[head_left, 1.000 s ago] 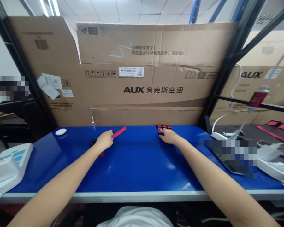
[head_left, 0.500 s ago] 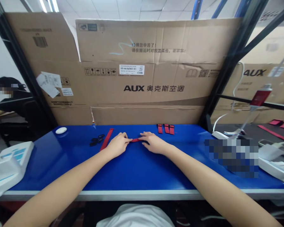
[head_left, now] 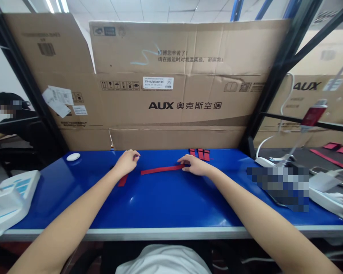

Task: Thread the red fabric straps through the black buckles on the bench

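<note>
A red webbing strap [head_left: 161,169] lies nearly straight across the blue tabletop. My right hand [head_left: 196,166] is at its right end, the thumb and fingers closing over that end. My left hand [head_left: 127,162] is above the table to the left of this strap, apart from it. Its fingers are loosely bent, and nothing shows between them. Under the left wrist a second red strap [head_left: 122,180] is partly covered. A bit of black [head_left: 111,167] peeks out beside that wrist; the rest of the black pieces are hidden behind the hand.
Several red straps with black parts [head_left: 200,154] lie at the back right. A round white object [head_left: 73,156] is at the back left. White devices [head_left: 14,198] stand at the left edge, and a white power strip [head_left: 326,201] at the right. Cardboard [head_left: 171,125] walls the back.
My left hand has let go of the strap's left end and moved left, over the black pieces. The strap now lies extended, and my right hand has shifted slightly right.
</note>
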`<state>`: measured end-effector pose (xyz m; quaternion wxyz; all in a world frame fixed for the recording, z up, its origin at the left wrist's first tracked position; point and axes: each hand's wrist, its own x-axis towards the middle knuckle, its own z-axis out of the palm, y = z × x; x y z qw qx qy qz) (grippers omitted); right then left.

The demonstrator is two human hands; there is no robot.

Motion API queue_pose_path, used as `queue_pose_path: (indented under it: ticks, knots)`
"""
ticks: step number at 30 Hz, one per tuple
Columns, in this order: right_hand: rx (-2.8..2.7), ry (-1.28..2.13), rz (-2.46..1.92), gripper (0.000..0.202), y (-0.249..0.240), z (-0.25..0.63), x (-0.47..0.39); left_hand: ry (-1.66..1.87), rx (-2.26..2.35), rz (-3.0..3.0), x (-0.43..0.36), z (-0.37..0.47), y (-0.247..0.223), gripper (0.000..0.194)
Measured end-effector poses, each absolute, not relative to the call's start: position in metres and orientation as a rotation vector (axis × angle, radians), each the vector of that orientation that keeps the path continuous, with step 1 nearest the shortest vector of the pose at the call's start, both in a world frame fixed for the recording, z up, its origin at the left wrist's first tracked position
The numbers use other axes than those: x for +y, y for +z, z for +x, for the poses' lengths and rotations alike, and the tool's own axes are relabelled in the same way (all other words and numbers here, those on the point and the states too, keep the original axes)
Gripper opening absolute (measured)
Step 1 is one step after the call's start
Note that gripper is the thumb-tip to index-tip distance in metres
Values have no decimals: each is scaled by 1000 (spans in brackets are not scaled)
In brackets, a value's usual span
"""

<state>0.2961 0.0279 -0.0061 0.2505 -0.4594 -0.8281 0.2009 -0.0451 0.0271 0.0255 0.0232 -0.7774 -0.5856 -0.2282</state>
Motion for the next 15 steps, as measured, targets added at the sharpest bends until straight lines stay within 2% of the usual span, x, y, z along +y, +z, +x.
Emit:
queue_pose_path:
  ticks: [4, 10, 13, 15]
  knots:
    - [-2200, 580, -1286, 35, -7, 291, 29, -695, -2022, -2249, 36, -78, 37, 20]
    - [-2314, 296, -1271, 30, 5, 296, 22, -579, -2280, -2194, 39, -113, 45, 8]
    - [-2411, 337, -1182, 30, 10, 295, 15, -600, -2334, -2270, 42, -123, 44, 3]
    - [-2421, 391, -1137, 30, 11, 286, 10, -614, -2405, -2255, 45, -125, 43, 6]
